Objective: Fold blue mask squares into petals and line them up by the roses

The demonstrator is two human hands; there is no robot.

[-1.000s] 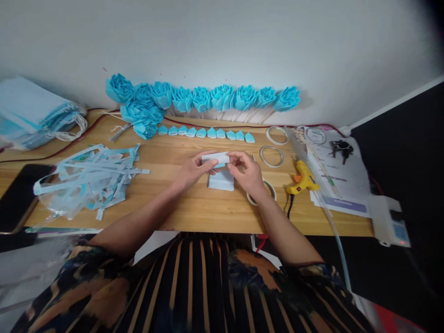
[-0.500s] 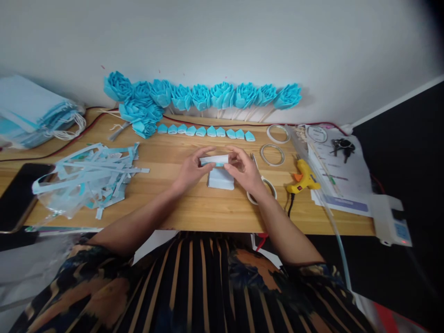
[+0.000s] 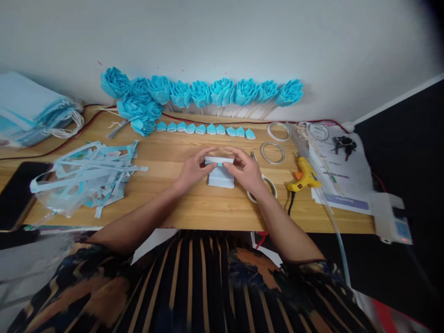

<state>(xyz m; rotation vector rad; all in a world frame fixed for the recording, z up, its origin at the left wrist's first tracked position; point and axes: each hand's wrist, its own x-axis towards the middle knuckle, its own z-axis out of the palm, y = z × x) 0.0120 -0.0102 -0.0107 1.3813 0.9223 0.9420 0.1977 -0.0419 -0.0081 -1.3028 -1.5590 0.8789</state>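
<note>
Between my left hand [image 3: 195, 167] and my right hand [image 3: 245, 167] is a small piece of white and blue sheet [image 3: 219, 160], pinched at its near edge by both thumbs, with the fingers behind it. A narrow blue strip shows along that edge. Just below it on the table lies a stack of pale rectangular sheets [image 3: 221, 178]. Beyond my hands runs a row of small folded blue pieces [image 3: 211, 129]. A roll of tape [image 3: 271, 186] lies partly hidden behind my right wrist, close to a metal tool tip [image 3: 254, 156].
Blue artificial flowers [image 3: 222, 91] on sticks lean along the wall. To the left are a heap of cut strips [image 3: 93, 173] and a phone [image 3: 21, 194]. A yellow glue gun [image 3: 304, 175], two tape rings [image 3: 273, 153], papers [image 3: 357, 175] and keys [image 3: 344, 145] are on the right.
The held piece has gone from slanted to nearly level, and its standing white part looks narrower. Both thumbs have drawn closer together along its near edge.
</note>
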